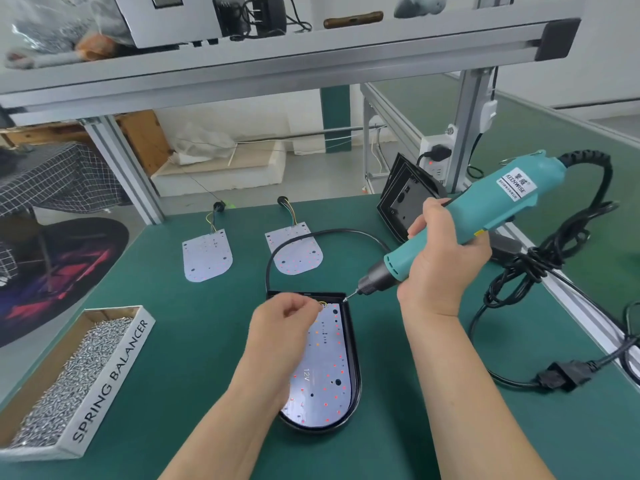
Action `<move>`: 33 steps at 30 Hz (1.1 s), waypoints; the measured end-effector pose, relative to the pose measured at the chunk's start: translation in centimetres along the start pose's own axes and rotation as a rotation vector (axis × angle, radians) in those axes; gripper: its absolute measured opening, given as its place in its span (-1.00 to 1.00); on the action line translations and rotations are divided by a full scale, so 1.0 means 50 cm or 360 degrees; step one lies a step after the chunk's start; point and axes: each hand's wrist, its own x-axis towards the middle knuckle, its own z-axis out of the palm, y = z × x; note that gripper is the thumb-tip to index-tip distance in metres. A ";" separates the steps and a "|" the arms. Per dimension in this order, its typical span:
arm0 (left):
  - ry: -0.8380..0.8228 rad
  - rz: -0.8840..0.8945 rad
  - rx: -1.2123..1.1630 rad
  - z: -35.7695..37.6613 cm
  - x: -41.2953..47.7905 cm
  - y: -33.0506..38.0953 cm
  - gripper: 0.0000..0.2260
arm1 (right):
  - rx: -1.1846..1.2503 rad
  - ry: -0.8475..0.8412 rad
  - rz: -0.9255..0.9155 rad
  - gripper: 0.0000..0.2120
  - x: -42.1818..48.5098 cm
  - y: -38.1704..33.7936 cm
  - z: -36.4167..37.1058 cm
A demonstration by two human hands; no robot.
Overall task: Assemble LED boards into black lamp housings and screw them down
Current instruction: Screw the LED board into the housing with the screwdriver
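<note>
A black lamp housing (356,372) lies on the green mat in front of me with a white LED board (327,375) seated inside it. My left hand (282,327) rests curled over the board's upper left part, fingertips pinched near the coloured wires; whether it holds a screw is hidden. My right hand (441,258) grips a teal electric screwdriver (485,216), tilted, with its bit tip at the housing's top right corner. Two loose LED boards (206,255) (296,249) with wire tails lie farther back.
A cardboard box of screws (69,379) marked SPRING BALANCER stands at the left. Several empty black housings (405,199) lean at the back right. The screwdriver's black cable and plug (557,375) trail across the right side. An aluminium shelf frame (277,67) runs overhead.
</note>
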 end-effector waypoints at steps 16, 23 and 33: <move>-0.0143 0.0849 0.2034 0.019 0.029 -0.018 -0.82 | -0.0497 -0.0363 -0.0168 -0.88 -0.025 0.119 0.004; -0.0178 0.0823 0.1990 0.017 0.033 -0.021 -0.82 | -0.0536 -0.0380 -0.0203 -0.88 -0.025 0.123 0.002; -0.0219 0.0809 0.1970 0.018 0.036 -0.021 -0.87 | -0.0667 -0.0542 -0.0398 -0.76 -0.039 0.127 0.011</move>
